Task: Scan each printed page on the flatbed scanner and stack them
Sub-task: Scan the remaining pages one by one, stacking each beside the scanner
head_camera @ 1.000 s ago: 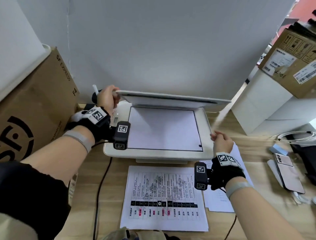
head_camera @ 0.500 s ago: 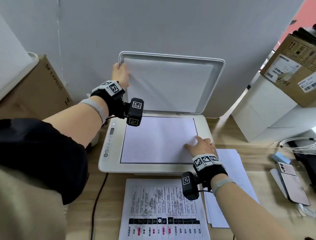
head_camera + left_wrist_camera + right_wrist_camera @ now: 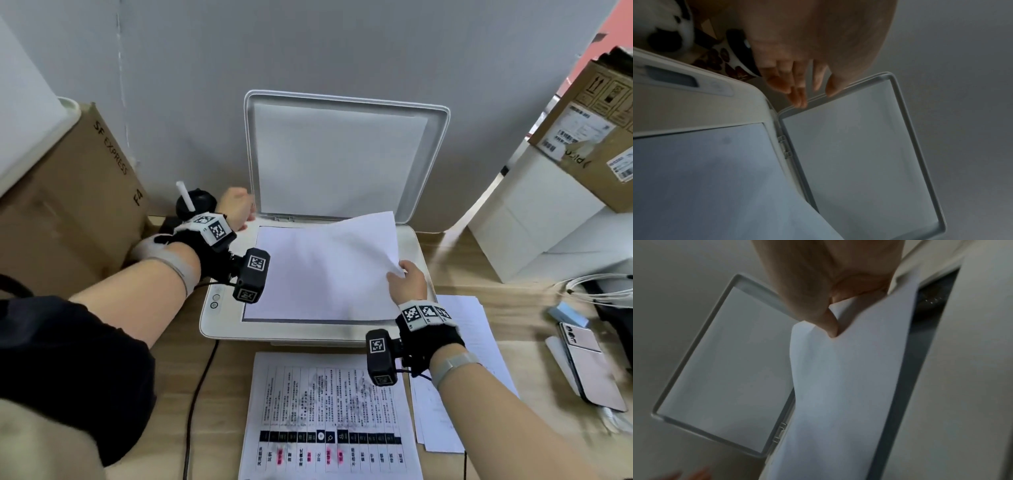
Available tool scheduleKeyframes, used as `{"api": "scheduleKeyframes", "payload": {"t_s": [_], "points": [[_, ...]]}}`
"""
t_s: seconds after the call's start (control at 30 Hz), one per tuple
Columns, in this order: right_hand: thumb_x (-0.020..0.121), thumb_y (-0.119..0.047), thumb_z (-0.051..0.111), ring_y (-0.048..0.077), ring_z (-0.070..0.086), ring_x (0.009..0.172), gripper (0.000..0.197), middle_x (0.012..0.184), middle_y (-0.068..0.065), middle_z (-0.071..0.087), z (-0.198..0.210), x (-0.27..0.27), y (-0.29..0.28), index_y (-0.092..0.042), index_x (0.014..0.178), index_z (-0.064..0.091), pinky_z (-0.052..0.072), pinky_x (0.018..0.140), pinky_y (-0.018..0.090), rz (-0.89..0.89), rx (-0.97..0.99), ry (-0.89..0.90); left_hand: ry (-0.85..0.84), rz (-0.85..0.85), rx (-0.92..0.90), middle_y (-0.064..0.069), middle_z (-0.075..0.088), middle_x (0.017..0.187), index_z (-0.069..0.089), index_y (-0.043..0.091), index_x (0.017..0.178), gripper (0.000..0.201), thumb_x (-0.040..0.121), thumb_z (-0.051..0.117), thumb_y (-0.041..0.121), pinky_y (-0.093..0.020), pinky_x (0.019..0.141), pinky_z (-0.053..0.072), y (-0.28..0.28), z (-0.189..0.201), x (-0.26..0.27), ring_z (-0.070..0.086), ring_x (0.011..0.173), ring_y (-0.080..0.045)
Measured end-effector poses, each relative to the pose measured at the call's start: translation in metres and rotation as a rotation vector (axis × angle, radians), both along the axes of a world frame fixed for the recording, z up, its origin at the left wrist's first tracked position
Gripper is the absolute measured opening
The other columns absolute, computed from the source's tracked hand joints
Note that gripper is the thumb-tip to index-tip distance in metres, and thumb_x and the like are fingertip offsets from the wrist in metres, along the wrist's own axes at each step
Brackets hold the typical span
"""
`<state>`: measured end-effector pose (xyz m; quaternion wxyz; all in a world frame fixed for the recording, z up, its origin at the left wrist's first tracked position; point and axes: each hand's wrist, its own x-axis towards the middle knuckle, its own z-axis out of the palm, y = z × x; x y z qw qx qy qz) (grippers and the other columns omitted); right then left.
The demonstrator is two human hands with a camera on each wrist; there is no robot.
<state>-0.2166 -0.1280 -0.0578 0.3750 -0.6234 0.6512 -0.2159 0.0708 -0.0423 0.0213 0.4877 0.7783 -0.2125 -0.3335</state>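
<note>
The white flatbed scanner point(image 3: 226, 318) stands on the desk, its lid point(image 3: 342, 154) upright against the wall. A blank-side-up sheet point(image 3: 322, 270) lies on the glass with its right side raised. My right hand point(image 3: 397, 270) pinches that right edge between thumb and fingers; the right wrist view shows the pinch point(image 3: 832, 327) on the sheet point(image 3: 849, 386). My left hand point(image 3: 248, 219) hovers by the lid's lower left corner. Its fingers point(image 3: 797, 91) are straight beside the lid rim point(image 3: 859, 154) and hold nothing. A printed page point(image 3: 329, 411) lies in front of the scanner, and more pages point(image 3: 476, 342) lie to its right.
A cardboard box point(image 3: 68, 205) stands at the left, with a black cup and white straw point(image 3: 195, 202) behind my left hand. Another box point(image 3: 589, 130) sits on white blocks at the right. A phone point(image 3: 589, 366) and cables point(image 3: 599, 287) lie at the far right. A cord point(image 3: 198, 394) runs forward.
The lid went from half raised to fully upright. My left hand dropped from the lid's upper left to its lower corner. My right hand went from flat on the sheet to pinching and lifting its edge.
</note>
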Motion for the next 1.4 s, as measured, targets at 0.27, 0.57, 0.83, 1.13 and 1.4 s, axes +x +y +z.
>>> {"api": "scheduleKeyframes", "payload": {"t_s": [0.27,0.57,0.83,1.13,1.4], "points": [[0.089,-0.001,0.041,0.024,0.056,0.074,0.027,0.077,0.003,0.06,0.008,-0.022,0.0,-0.021,0.087,0.06,0.046,0.068,0.031,-0.009,-0.033,-0.436,0.247,-0.147,0.321,-0.003,0.061,0.067,0.049,0.013,0.087,0.012,0.095,0.048,0.022,-0.011,0.031,0.022,0.026,-0.031,-0.015,0.036,0.026,-0.006],[0.09,0.004,0.05,0.01,0.052,0.069,0.017,0.073,-0.003,0.059,0.028,-0.047,0.003,-0.007,0.089,0.062,0.042,0.066,0.022,0.022,-0.135,-0.646,0.255,-0.096,-0.005,0.005,0.067,0.055,0.058,0.017,0.087,0.01,0.089,0.051,0.009,-0.015,0.041,0.025,0.036,-0.015,-0.029,0.041,0.05,-0.008],[0.084,0.011,0.055,0.005,0.061,0.067,0.041,0.093,0.0,0.069,0.026,-0.06,0.002,-0.024,0.068,0.07,0.047,0.056,0.013,-0.068,-0.076,-0.639,0.33,-0.101,-0.164,-0.009,0.073,0.088,0.065,0.003,0.087,0.031,0.089,0.038,0.017,-0.022,0.05,0.036,0.064,-0.01,-0.023,0.052,0.062,-0.018],[0.09,-0.006,0.057,0.024,0.061,0.091,0.045,0.108,0.015,0.065,-0.002,-0.073,0.027,-0.016,0.132,0.048,0.051,0.084,0.038,0.028,0.158,-0.418,-0.014,-0.164,0.099,-0.021,0.059,0.12,0.053,0.003,0.13,0.047,0.084,0.062,-0.003,-0.028,0.072,0.053,0.087,-0.056,-0.042,0.058,0.094,-0.025],[0.09,-0.015,0.061,0.012,0.049,0.045,0.011,0.058,0.006,0.055,0.001,-0.096,0.039,-0.005,0.086,0.065,0.034,0.04,0.015,0.21,0.175,-0.018,-0.063,-0.122,0.085,-0.011,0.066,0.1,0.066,0.004,0.109,0.029,0.083,0.07,0.017,-0.032,0.083,0.049,0.087,-0.072,-0.049,0.061,0.088,-0.023]]}}
